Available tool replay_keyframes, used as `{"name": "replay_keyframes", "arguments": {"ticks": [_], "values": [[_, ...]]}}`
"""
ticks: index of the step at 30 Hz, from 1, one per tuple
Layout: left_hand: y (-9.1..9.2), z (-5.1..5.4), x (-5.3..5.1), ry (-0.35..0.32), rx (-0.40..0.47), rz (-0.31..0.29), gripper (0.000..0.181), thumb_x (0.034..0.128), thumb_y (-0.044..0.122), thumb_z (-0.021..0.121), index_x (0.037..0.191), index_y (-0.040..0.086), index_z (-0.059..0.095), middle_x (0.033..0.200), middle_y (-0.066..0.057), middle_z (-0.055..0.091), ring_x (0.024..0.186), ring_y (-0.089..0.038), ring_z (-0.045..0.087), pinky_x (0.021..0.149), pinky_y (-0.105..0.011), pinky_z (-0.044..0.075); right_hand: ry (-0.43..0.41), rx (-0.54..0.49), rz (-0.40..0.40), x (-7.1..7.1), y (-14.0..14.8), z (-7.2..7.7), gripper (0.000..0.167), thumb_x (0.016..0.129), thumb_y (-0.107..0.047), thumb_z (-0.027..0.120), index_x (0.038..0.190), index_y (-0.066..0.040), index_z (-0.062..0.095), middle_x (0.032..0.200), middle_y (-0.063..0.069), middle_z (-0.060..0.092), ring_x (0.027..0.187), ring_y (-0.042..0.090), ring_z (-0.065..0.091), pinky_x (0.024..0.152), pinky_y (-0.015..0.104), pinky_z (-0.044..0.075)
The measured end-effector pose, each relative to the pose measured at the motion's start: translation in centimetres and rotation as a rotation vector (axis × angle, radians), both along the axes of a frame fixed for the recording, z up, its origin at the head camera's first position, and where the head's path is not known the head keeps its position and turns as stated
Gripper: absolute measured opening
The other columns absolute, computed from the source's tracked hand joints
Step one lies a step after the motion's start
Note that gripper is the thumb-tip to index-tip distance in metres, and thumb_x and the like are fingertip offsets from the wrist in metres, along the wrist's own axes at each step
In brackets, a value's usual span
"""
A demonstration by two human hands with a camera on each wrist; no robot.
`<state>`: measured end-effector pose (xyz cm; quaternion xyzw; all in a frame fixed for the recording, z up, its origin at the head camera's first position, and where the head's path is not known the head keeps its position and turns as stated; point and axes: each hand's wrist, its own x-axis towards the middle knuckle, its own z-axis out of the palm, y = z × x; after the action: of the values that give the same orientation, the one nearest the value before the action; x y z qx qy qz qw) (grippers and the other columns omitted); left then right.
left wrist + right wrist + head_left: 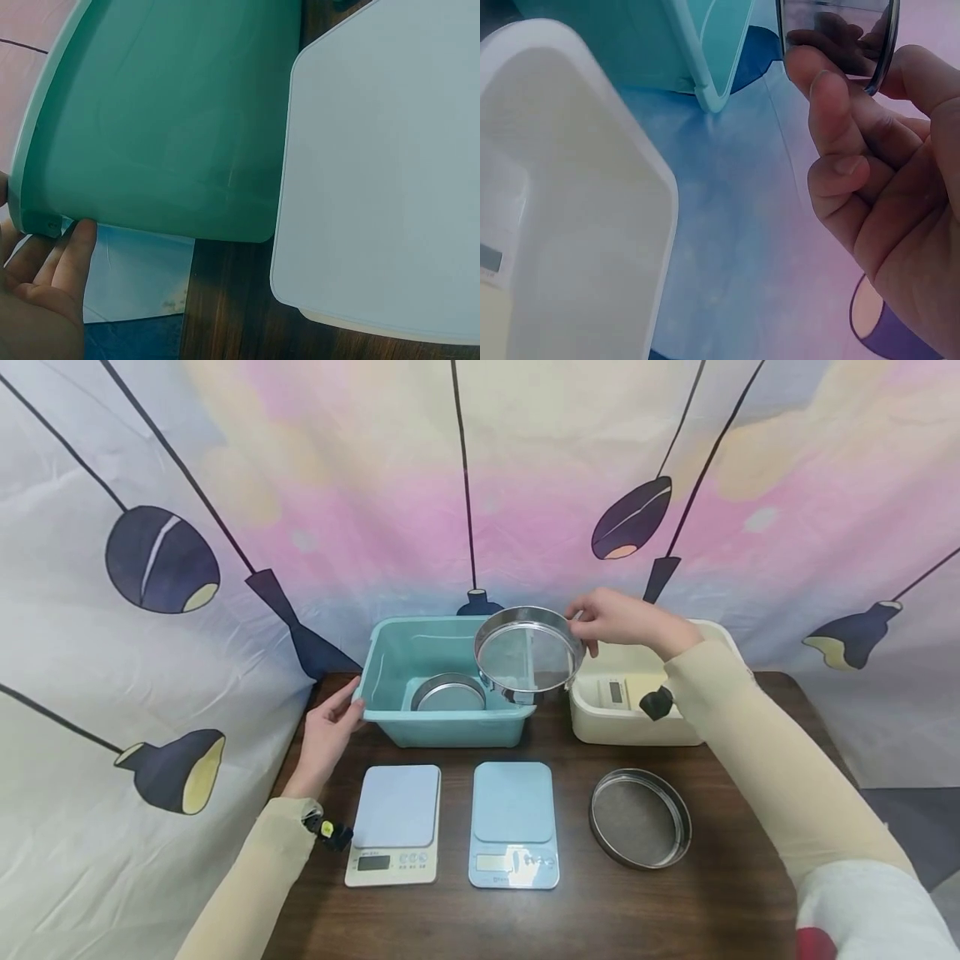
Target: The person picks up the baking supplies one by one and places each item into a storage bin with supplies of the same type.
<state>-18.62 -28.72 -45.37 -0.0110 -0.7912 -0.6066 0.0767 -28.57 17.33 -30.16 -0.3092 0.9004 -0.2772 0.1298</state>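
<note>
My right hand (pixel 618 620) pinches the rim of a round metal sieve (pixel 528 652), held up over the right end of the teal basin (pixel 442 728). In the right wrist view, the thumb and fingers clasp the sieve's shiny side wall (pixel 838 37). My left hand (pixel 327 731) grips the basin's left rim; in the left wrist view, its fingers (pixel 73 259) curl under the lip. A second round sieve (pixel 448 693) lies inside the basin. Another one (pixel 640 818) lies on the table at the right, with a dark mesh.
A white kitchen scale (pixel 396 806) and a light blue one (pixel 513 802) lie side by side on the brown table (pixel 600 918). The cream basin (pixel 630 732) on the right holds another scale (pixel 617 693). A printed cloth (pixel 360 485) hangs behind the table.
</note>
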Motion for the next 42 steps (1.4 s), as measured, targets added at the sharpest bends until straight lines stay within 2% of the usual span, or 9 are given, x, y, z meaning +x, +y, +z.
{"name": "replay_keyframes", "arguments": {"ticks": [7,15,23,27,31,34,38,40,42], "values": [[-0.3,-0.5,-0.1,-0.014,0.002,0.003,0.049,0.107,0.019,0.061,0.154,0.011,0.051,0.15,-0.023,0.054,0.107,0.001,0.068,0.087,-0.02,0.059,-0.012,-0.014,0.001,-1.5,-1.8,0.1,0.029,0.103,-0.008,0.05,0.12,0.006,0.069,0.067,0.007,0.071,0.058,0.017,0.065,0.06,0.026,0.043],[-0.1,-0.4,0.0,-0.004,-0.005,0.009,0.048,0.1072,0.021,0.061,0.154,0.011,0.052,0.15,-0.022,0.055,0.11,-0.003,0.068,0.087,-0.018,0.059,-0.009,-0.049,0.01,-3.1,-3.8,0.0,0.027,0.102,-0.007,0.051,0.116,0.006,0.071,0.072,0.013,0.074,0.056,0.016,0.066,0.056,0.022,0.046],[-0.2,-0.3,0.2,0.0,-0.006,0.018,0.047,0.1074,0.02,0.06,0.153,0.01,0.053,0.149,-0.022,0.055,0.111,-0.006,0.069,0.092,-0.029,0.059,-0.027,-0.051,0.008,-4.5,-6.2,-0.4,0.027,0.103,-0.009,0.052,0.113,0.004,0.073,0.071,0.009,0.074,0.057,0.016,0.066,0.052,0.022,0.043],[-0.3,-0.4,0.3,-0.006,-0.008,0.02,0.048,0.1074,0.02,0.06,0.153,0.009,0.052,0.149,-0.022,0.055,0.11,-0.004,0.068,0.092,-0.031,0.059,-0.044,-0.057,0.01,-4.8,-7.6,-0.6,0.026,0.103,-0.008,0.052,0.111,0.005,0.073,0.072,0.009,0.074,0.059,0.021,0.068,0.054,0.023,0.047],[-0.4,-0.3,0.4,-0.003,-0.002,0.014,0.048,0.1075,0.02,0.06,0.153,0.009,0.052,0.15,-0.022,0.055,0.108,-0.001,0.068,0.092,-0.029,0.059,-0.048,-0.056,0.011,-5.1,-9.0,-0.9,0.027,0.102,-0.006,0.051,0.112,0.007,0.073,0.075,0.011,0.075,0.062,0.02,0.069,0.058,0.023,0.052],[-0.5,-0.2,0.7,0.006,0.001,0.015,0.048,0.1075,0.019,0.06,0.153,0.007,0.052,0.15,-0.022,0.054,0.107,0.001,0.067,0.088,-0.023,0.059,-0.061,-0.058,0.003,-5.4,-10.0,-1.2,0.028,0.104,-0.008,0.052,0.115,0.007,0.072,0.077,0.012,0.076,0.062,0.018,0.068,0.058,0.023,0.05],[-0.5,-0.1,0.9,0.004,0.012,0.017,0.048,0.1074,0.017,0.06,0.153,0.006,0.052,0.15,-0.023,0.054,0.104,0.003,0.068,0.085,-0.018,0.059,-0.092,-0.057,-0.012,-5.7,-11.1,-1.8,0.027,0.106,-0.01,0.052,0.116,0.005,0.072,0.08,0.012,0.076,0.064,0.017,0.068,0.062,0.033,0.053],[-0.4,0.0,1.0,-0.003,0.015,0.017,0.048,0.1072,0.017,0.06,0.153,0.007,0.052,0.149,-0.023,0.054,0.103,0.003,0.068,0.086,-0.02,0.06,-0.112,-0.06,-0.017,-5.8,-11.6,-2.1,0.026,0.106,-0.01,0.052,0.115,0.004,0.072,0.081,0.012,0.076,0.065,0.019,0.068,0.067,0.04,0.056],[-0.4,0.1,1.1,-0.008,0.014,0.019,0.048,0.1071,0.017,0.06,0.153,0.007,0.052,0.149,-0.023,0.055,0.104,0.001,0.068,0.088,-0.023,0.06,-0.13,-0.058,-0.018,-5.8,-12.1,-2.4,0.026,0.107,-0.01,0.052,0.114,0.004,0.072,0.081,0.012,0.076,0.066,0.02,0.068,0.067,0.04,0.057]]}}
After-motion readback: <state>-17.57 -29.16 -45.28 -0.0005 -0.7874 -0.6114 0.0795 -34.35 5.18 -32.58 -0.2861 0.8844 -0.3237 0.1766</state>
